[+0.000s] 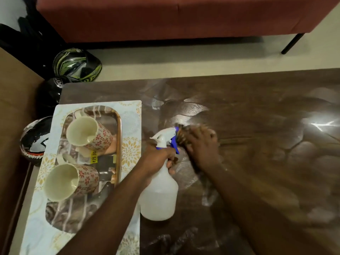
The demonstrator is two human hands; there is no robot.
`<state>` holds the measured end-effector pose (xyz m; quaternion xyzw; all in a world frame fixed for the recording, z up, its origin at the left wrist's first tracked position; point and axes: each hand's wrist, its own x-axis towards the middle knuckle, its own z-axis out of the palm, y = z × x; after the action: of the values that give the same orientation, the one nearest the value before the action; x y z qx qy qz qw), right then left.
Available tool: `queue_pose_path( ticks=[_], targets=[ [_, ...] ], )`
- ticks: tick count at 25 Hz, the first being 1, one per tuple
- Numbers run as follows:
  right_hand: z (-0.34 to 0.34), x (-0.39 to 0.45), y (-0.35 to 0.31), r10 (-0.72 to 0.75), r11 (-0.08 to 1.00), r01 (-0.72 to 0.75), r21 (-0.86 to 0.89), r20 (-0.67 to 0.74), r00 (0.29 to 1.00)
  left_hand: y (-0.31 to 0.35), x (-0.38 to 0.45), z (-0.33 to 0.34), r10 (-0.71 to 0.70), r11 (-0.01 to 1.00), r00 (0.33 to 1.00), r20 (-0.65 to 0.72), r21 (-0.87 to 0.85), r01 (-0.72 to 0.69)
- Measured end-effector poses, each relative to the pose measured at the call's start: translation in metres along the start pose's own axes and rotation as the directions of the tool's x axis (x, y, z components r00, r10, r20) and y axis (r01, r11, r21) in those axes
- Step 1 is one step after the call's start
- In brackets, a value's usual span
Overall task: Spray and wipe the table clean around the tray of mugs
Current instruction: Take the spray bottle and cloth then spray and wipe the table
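Observation:
A white spray bottle (160, 196) with a blue trigger stands just right of the patterned mat; my left hand (158, 159) grips its neck. Blurred by motion, my right hand (201, 146) presses a brownish cloth (184, 132) flat on the dark wooden table (257, 111), right in front of the nozzle. Wet smears shine on the wood around it. At the left, a mirrored tray (120, 137) with a copper rim holds two floral mugs, one at the far end (86, 130) and one nearer (66, 181). The tray rests on a pale floral mat (131, 150).
Three helmets lie on the floor off the table's far left corner: green-black (77, 65), black (50, 92), black-white (35, 138). A red sofa (184, 15) stands beyond a strip of pale floor, one black leg (291, 43) showing. Brown furniture (12, 107) borders the left.

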<state>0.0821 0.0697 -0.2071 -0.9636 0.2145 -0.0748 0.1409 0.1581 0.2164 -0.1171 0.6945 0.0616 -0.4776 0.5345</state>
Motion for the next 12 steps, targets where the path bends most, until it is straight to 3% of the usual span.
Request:
queue_pose_path(
  ticks=[2, 3, 4, 6, 7, 8, 10, 12],
  targets=[
    [0.001, -0.076, -0.007, -0.321, 0.946, 0.324, 0.001, 0.128, 0.938, -0.007, -0.004, 0.003, 0.011, 1.000, 1.000, 0.009, 0.005, -0.012],
    [-0.012, -0.100, 0.017, -0.381, 0.922, 0.388, -0.008, 0.170, 0.909, -0.010, -0.008, 0.006, -0.006, 1.000, 1.000, 0.017, 0.014, 0.006],
    [-0.023, -0.107, 0.046, -0.356, 0.930, 0.365, -0.041, 0.139, 0.924, -0.011, -0.014, 0.010, -0.016, 0.999, 1.000, 0.025, 0.031, 0.016],
    [-0.035, -0.084, 0.083, -0.042, 0.994, 0.047, -0.103, 0.048, 0.998, -0.018, -0.024, 0.017, -0.018, 0.998, 0.999, 0.027, 0.055, 0.016],
    [-0.036, -0.063, 0.086, 0.132, 0.987, -0.131, -0.098, 0.006, 0.991, -0.024, -0.028, 0.022, -0.019, 0.998, 1.000, 0.022, 0.055, 0.018],
    [-0.033, -0.048, 0.073, 0.217, 0.974, -0.215, -0.072, 0.015, 0.976, -0.030, -0.030, 0.027, -0.028, 0.998, 1.000, 0.013, 0.053, 0.028],
    [-0.013, -0.063, 0.029, 0.026, 0.999, -0.025, -0.024, 0.023, 0.999, -0.041, -0.034, 0.032, -0.047, 0.997, 0.999, -0.012, 0.060, 0.048],
    [-0.010, -0.136, 0.020, -0.331, 0.943, 0.332, 0.013, 0.109, 0.937, -0.050, -0.043, 0.044, -0.059, 0.995, 0.998, -0.011, 0.077, 0.060]
  ],
)
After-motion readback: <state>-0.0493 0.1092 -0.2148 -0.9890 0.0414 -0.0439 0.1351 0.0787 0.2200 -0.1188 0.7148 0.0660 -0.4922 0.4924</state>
